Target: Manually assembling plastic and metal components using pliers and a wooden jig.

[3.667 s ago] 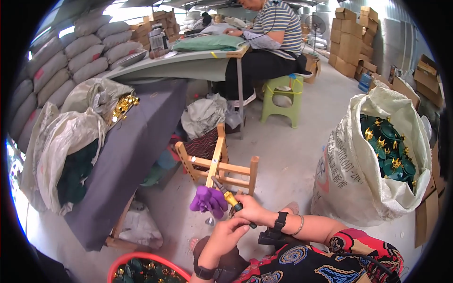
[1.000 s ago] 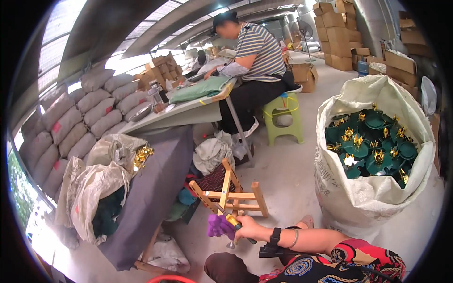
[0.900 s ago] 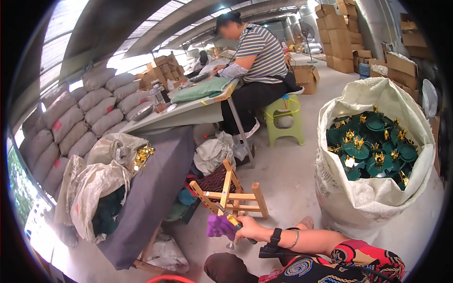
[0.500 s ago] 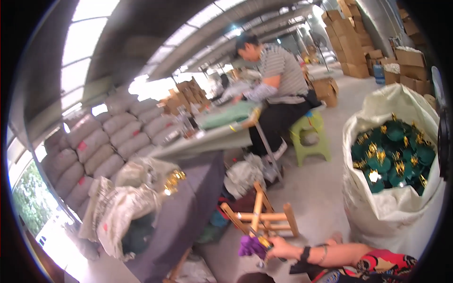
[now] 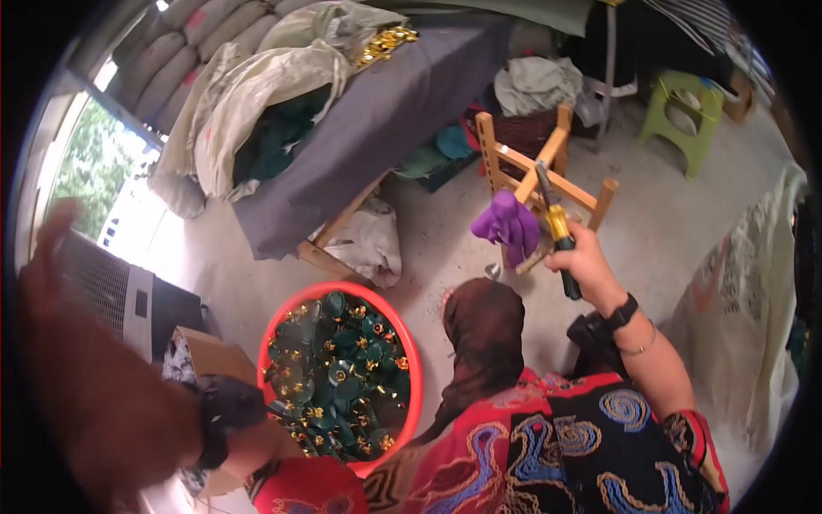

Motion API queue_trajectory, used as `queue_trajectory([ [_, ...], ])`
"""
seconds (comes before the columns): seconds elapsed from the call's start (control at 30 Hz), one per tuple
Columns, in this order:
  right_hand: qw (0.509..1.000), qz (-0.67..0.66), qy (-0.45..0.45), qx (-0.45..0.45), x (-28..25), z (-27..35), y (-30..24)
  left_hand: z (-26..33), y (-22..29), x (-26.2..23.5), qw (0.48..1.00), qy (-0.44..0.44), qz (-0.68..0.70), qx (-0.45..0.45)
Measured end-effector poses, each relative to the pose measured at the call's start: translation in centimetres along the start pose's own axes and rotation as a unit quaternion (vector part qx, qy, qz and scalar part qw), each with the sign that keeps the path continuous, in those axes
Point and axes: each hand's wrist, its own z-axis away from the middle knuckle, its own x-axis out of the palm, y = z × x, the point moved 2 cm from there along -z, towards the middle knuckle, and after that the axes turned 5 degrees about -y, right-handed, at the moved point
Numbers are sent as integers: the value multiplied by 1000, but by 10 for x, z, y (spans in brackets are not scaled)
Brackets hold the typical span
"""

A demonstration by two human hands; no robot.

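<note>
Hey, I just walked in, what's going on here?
A person's right hand grips a tool with a yellow and dark handle, its tip in front of a wooden frame. A purple cloth is just left of the tool. The left hand is raised at the far left, too blurred to tell if it holds anything. A red tub of green and gold pieces stands between the hands.

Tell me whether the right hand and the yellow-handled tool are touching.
Touching. The head view shows the right hand closed around the yellow-handled tool, partly covering its handle.
</note>
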Motion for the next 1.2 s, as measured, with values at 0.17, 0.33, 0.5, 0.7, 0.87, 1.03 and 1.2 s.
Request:
queue_trajectory([
  [0.17,997,-56,8,48,0,-14,25,166,-148,144,918,-22,142,-369],
  [0.33,998,-26,-8,57,13,5,24,403,-229,202,804,-287,-43,-519],
  [0.5,995,-26,33,86,5,9,28,443,-224,285,759,-350,-150,-528],
  [0.7,993,-47,49,93,9,-2,33,477,-247,306,710,-403,-259,-516],
  [0.87,992,-58,64,90,-2,4,28,435,-238,294,766,-380,-248,-455],
  [1.03,994,-42,79,60,-4,2,24,365,-218,278,790,-239,-60,-562],
  [1.2,994,-17,106,-12,-2,-3,1,229,-115,341,553,-104,588,-582],
])
